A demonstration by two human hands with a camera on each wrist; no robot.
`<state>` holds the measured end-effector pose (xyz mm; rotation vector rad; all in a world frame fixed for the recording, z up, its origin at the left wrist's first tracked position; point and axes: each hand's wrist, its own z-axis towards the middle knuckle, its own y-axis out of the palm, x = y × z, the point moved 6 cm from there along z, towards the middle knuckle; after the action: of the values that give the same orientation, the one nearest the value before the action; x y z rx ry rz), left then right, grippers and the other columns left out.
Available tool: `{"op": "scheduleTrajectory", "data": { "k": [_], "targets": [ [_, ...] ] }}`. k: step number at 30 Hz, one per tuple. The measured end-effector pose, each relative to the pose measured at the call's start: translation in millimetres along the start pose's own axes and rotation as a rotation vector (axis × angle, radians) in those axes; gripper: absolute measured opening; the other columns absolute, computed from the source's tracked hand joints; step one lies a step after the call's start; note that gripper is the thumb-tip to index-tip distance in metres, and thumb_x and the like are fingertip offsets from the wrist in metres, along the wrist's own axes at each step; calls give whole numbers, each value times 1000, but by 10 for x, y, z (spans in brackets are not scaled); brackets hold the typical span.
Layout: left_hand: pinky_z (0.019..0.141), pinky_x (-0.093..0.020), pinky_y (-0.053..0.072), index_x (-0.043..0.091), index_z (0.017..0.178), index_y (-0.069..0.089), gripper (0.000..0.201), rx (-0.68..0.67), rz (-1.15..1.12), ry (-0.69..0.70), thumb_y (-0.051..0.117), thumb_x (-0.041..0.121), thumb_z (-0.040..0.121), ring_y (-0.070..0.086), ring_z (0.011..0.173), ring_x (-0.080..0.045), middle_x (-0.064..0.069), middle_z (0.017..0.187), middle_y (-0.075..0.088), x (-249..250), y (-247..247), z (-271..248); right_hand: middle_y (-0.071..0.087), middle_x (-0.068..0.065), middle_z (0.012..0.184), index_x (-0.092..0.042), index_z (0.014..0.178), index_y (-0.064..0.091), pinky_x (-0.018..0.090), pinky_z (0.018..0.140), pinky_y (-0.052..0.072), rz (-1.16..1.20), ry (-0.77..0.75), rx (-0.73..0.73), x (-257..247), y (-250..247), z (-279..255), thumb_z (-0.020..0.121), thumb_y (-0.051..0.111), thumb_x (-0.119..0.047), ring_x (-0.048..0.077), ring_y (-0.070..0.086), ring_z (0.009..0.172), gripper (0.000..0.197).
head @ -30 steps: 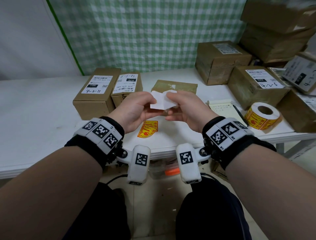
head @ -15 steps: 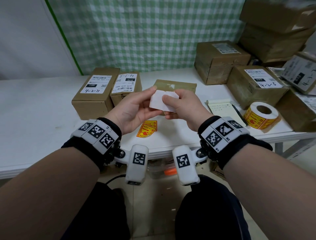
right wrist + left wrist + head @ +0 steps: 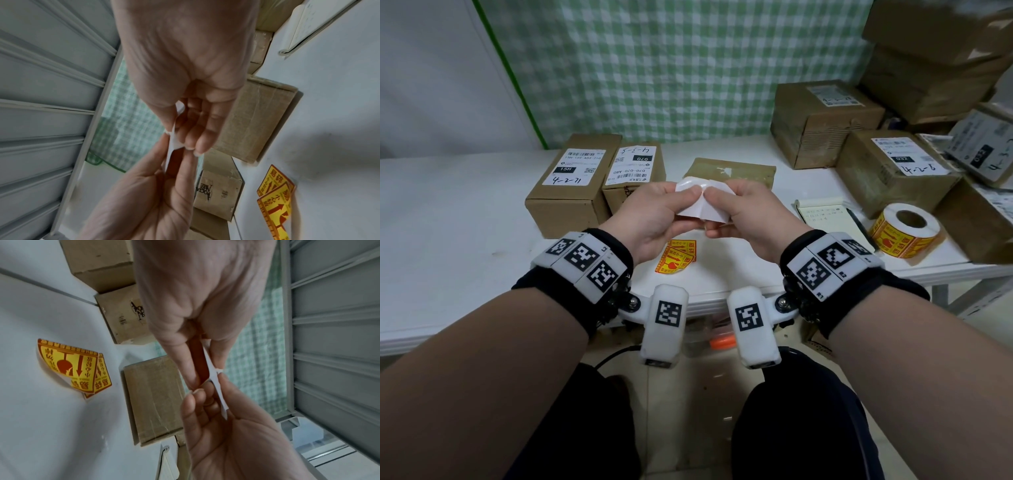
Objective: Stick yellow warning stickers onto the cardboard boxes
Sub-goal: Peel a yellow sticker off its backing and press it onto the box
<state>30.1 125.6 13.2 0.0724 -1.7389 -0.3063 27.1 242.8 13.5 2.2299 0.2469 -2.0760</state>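
Green-checked cloth hung behind the white table [image 3: 465, 219], where brown cardboard boxes [image 3: 571, 192] stood in a row at the left and more were stacked at the right. I held a sticker on its white backing [image 3: 700, 204] up in front of me, above the table and just in front of a flat taped box [image 3: 729, 171]. My left hand [image 3: 650, 219] pinched its left edge between thumb and curled fingers, and my right hand [image 3: 743, 219] pinched the right edge the same way, thumbs almost touching at the middle. From my head I saw only the white side, bowed upward between my grips; at the wrists a dark red strip showed along the side turned away from me, so I took the printed face to be there.

I judged I was working the sticker loose from its backing, with nothing yet stuck to a box. The risks lay in that bend: a hard crease could leave the sticker kinked, and once free it might fold and stick to itself or to my fingertips. Pulling both edges apart too sharply could tear it.

Two loose yellow stickers [image 3: 678, 257] lay curled on the table near its front edge, below my hands, and the sticker roll [image 3: 907, 233] sat at the right beside a notepad [image 3: 825, 216].
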Motion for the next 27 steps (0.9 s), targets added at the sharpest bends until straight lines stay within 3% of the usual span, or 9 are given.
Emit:
{"op": "scheduleTrajectory", "data": {
  "k": [5, 7, 11, 17, 20, 24, 27],
  "targets": [
    [59, -20, 56, 0, 92, 61, 13, 14, -53, -27, 51, 7, 94, 70, 67, -14, -11, 84, 67, -59, 2, 19, 61, 11, 80, -1, 108, 58, 25, 60, 58, 39, 6, -28, 20, 3, -18, 96, 48, -13, 19, 59, 59, 20],
    [56, -20, 56, 0, 91, 60, 13, 31, -77, -40, 50, 7, 94, 70, 66, -15, -12, 85, 66, -69, -1, 18, 61, 11, 81, -4, 102, 58, 26, 62, 59, 58, 7, -33, 20, -3, -31, 96, 47, -12, 19, 61, 61, 15],
    [57, -24, 58, -1, 95, 58, 11, 83, -146, -57, 51, 7, 94, 70, 65, -20, -15, 87, 66, -73, -42, 37, 62, 11, 90, -3, 111, 56, 24, 64, 59, 130, 36, -27, 32, -33, -36, 97, 45, -12, 17, 63, 63, 20],
    [58, -28, 59, -3, 108, 56, 18, 98, -177, -73, 51, 6, 94, 71, 63, -24, -18, 91, 66, -83, -57, 45, 64, 12, 91, -3, 111, 55, 25, 67, 59, 166, 37, -22, 44, -46, -37, 97, 45, -13, 17, 65, 64, 20],
    [64, -33, 60, -4, 109, 55, 19, 104, -233, -85, 48, 6, 95, 71, 71, -28, -21, 95, 66, -88, -62, 42, 64, 14, 90, 1, 114, 53, 24, 64, 59, 195, 44, -12, 51, -61, -21, 98, 44, -12, 17, 65, 65, 23],
    [63, -37, 60, -5, 119, 50, 26, 121, -302, -96, 46, 8, 96, 69, 85, -36, -27, 104, 65, -90, -90, 58, 63, 15, 91, 1, 113, 52, 23, 62, 59, 240, 55, -13, 30, -63, -6, 98, 41, -11, 17, 65, 63, 21],
    [63, -41, 60, -2, 117, 47, 23, 152, -350, -80, 43, 10, 98, 71, 75, -34, -23, 84, 71, -56, -132, 69, 62, 12, 84, -7, 95, 53, 25, 62, 60, 263, 53, 31, 15, -111, -1, 98, 40, -9, 17, 64, 60, 13]
  ]
}}
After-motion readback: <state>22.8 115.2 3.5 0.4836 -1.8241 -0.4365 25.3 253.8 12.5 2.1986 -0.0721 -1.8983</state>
